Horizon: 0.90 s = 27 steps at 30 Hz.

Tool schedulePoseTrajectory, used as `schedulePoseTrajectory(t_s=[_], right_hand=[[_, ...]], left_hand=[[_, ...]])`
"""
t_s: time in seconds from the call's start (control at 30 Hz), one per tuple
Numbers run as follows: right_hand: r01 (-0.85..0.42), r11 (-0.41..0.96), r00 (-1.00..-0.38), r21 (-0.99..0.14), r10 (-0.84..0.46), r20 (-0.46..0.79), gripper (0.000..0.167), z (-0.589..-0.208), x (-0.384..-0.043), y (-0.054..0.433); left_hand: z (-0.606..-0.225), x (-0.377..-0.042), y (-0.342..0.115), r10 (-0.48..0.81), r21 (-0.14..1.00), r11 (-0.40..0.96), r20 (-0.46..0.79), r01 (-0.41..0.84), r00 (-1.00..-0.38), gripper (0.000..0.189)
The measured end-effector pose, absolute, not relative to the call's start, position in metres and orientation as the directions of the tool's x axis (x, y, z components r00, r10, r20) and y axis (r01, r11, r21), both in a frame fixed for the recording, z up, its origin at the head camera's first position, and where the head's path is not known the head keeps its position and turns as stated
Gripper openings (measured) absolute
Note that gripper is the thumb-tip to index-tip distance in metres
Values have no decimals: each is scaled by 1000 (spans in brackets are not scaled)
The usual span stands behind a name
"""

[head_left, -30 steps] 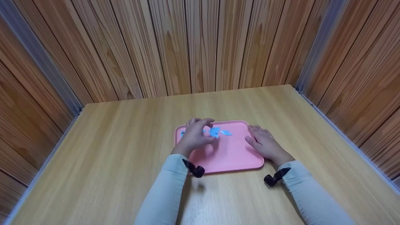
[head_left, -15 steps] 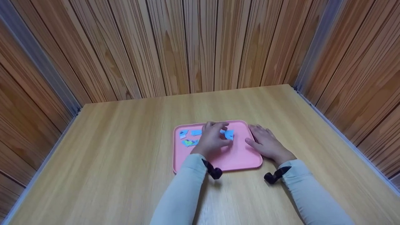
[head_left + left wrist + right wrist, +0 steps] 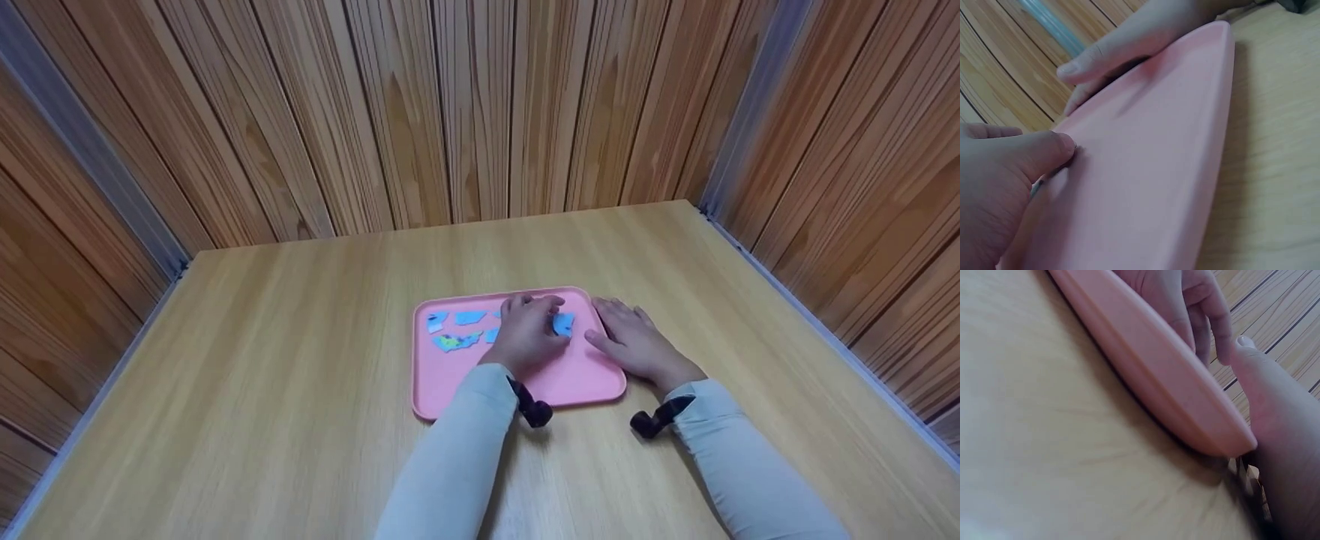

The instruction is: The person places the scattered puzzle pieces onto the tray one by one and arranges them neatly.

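Note:
In the head view a pink tray (image 3: 517,390) lies on the table. Jagged, flat blue pieces that look like torn paper sit on it; one piece (image 3: 456,343) has yellow-green print. My left hand (image 3: 525,334) is low over the tray's right half, thumb and fingers curled at a blue piece (image 3: 563,324) it seems to pinch. The left wrist view shows the thumb (image 3: 1053,149) close to the tray surface, with the piece mostly hidden. My right hand (image 3: 637,341) rests along the tray's right edge with fingers extended, thumb toward the rim.
Bare wooden tabletop (image 3: 300,375) surrounds the tray. Wood-panelled walls (image 3: 420,112) stand behind and at both sides. Black wrist cameras (image 3: 534,412) hang at both cuffs. Another blue piece (image 3: 470,318) lies near the tray's far edge.
My left hand has moved right across the tray and lower, the blue piece shifting with it. Pieces at the tray's left have come into sight. The right hand stays at the edge.

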State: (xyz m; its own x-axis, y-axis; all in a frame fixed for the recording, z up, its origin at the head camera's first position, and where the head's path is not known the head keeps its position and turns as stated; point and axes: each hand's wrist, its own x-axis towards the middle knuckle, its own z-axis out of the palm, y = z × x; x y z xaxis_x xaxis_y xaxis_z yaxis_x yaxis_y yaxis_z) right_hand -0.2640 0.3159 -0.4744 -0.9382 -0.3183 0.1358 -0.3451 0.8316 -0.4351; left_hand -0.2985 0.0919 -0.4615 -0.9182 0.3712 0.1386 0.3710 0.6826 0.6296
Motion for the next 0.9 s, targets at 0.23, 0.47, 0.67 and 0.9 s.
schedulePoseTrajectory(t_s=[0.23, 0.47, 0.67, 0.9], right_hand=[[-337, 829, -941, -445, -316, 124, 78, -476, -265, 317], [-339, 827, -940, -449, -319, 122, 78, -479, -264, 312], [-336, 828, -941, -449, -312, 130, 77, -480, -263, 312], [-265, 835, -960, -482, -275, 52, 75, -474, -259, 322]], left_hand=[[-468, -303, 95, 363, 619, 703, 112, 351, -925, 50], [-468, -303, 93, 330, 615, 729, 68, 300, -941, 49], [-467, -302, 86, 328, 613, 726, 89, 311, -941, 54], [-439, -296, 42, 281, 694, 661, 124, 285, -952, 59]])
